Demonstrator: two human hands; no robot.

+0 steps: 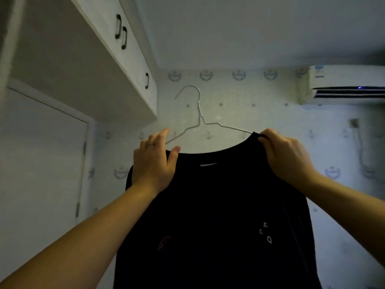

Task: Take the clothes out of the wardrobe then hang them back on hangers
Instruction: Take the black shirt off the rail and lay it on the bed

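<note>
The left hand (154,163) clamps the black T-shirt (208,205) against the wire hanger (200,113), thumb in front. The right hand (285,155) pinches the collar (229,150) opposite.

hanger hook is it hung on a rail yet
No, the hook of the wire hanger is free in the air before the wall; left hand and right hand hold the black shirt.

Held up mid-scene: black T-shirt (218,205), hanging straight down past the bottom edge. Small white letters on its right chest, faint red mark lower left, white label inside collar. Thin silver wire hanger (199,113) upright above it, hook curving left. Its right arm enters the collar, its left arm still outside.
</note>
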